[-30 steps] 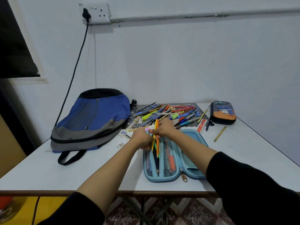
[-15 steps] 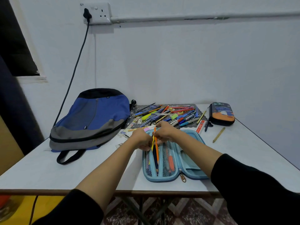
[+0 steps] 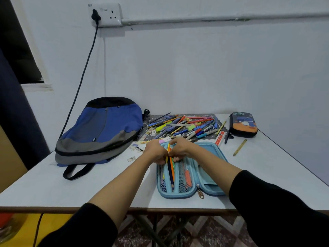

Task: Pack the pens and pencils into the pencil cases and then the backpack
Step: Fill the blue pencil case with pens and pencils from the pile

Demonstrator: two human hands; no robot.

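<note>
Dim, cool, even indoor light; soft shadows; wide-angle bending at edges; slight softness throughout

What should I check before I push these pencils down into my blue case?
1. Light blue zip-up pencil case lying open: ok.
2. Orange, yellow and dark blue pencils gripped by left hand and right hand: ok.
3. Pencils lined up along the case: ok.
4. Pencil tips tucked under the mesh pocket: cannot tell.
5. Everything packed: not ok, a heap of colourful pens and markers and a loose yellow pencil lie on the white table.
6. Blue and grey fabric backpack unzipped for later: cannot tell.
</note>
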